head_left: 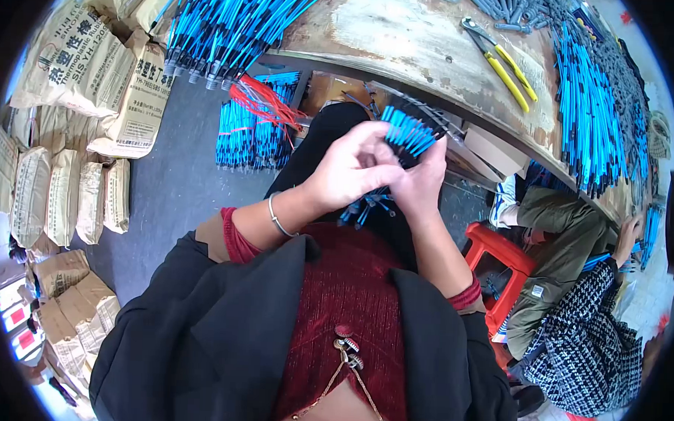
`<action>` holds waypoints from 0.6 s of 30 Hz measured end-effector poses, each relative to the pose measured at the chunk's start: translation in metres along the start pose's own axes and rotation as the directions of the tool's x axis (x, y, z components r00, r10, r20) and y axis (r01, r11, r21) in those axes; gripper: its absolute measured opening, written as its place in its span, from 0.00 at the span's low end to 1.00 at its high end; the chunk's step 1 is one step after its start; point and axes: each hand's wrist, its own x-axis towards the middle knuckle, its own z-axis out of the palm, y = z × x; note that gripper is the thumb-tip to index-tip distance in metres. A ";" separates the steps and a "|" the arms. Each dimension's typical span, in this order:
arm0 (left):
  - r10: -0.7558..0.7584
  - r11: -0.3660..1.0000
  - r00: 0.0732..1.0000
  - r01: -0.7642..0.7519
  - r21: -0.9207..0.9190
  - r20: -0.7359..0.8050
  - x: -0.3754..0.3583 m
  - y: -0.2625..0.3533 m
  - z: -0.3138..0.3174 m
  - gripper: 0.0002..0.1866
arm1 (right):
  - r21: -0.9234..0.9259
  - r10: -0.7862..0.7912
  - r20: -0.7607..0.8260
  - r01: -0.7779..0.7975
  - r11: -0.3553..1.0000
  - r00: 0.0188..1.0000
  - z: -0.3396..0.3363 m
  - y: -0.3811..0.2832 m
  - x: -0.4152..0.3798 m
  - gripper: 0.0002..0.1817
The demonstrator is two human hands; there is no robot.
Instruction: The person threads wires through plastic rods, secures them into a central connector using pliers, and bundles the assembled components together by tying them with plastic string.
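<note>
A bundle of thin blue rods with black ends [408, 131] is held upright over my lap, its lower ends showing beneath my hands. My right hand [424, 180] is wrapped around the bundle's middle. My left hand [357, 165], with a bracelet at the wrist, has its fingers curled in against the bundle's side. Its thumb reaches across to my right hand. Whatever is pinched in those left fingers, if anything, is hidden.
Ahead is a worn wooden table [388, 27] bearing yellow-handled pliers [505, 64] and piles of blue rods [589, 108]. Red strings [266, 104] hang near bundles below. Paper sacks [82, 60] stand at left. A co-worker's patterned sleeve [589, 331] and a red stool [499, 253] are at right.
</note>
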 end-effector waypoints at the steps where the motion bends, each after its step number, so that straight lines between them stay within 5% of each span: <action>1: 0.107 0.976 0.992 -0.117 -0.186 -0.064 -0.002 -0.006 0.004 0.23 | 0.027 0.148 -0.030 -0.147 0.989 0.989 0.000 0.003 -0.001 0.28; 4: 0.175 0.982 0.958 -0.153 0.114 -0.226 -0.002 -0.010 -0.014 0.22 | 0.111 0.184 0.006 -0.184 0.977 0.983 -0.004 -0.006 0.008 0.23; 5: 0.268 0.833 0.959 -0.183 0.523 -0.092 0.006 -0.005 -0.029 0.26 | 0.090 0.200 0.034 -0.202 0.975 0.979 -0.004 -0.010 0.006 0.23; 7: 0.178 0.975 0.984 -0.173 0.140 -0.023 0.027 0.010 -0.020 0.30 | 0.046 0.225 0.089 -0.230 0.972 0.970 -0.003 -0.014 0.004 0.23; 9: 0.042 0.998 0.991 -0.048 0.042 0.126 0.039 0.027 -0.016 0.22 | 0.030 0.178 0.062 -0.180 0.983 0.982 0.001 -0.015 0.004 0.22; 11: -0.042 0.998 0.988 0.034 0.060 0.149 0.045 0.029 -0.015 0.13 | 0.006 0.056 0.000 -0.056 0.998 0.998 0.005 -0.018 0.007 0.22; 15: -0.081 0.979 0.997 0.076 0.191 0.017 0.043 0.024 -0.013 0.07 | 0.156 0.235 0.018 -0.234 0.960 0.972 0.010 -0.019 0.007 0.16; 18: -0.106 0.898 0.994 0.082 0.431 0.032 0.045 0.041 -0.018 0.08 | 0.090 0.150 0.088 -0.158 0.983 0.985 0.007 -0.013 0.008 0.14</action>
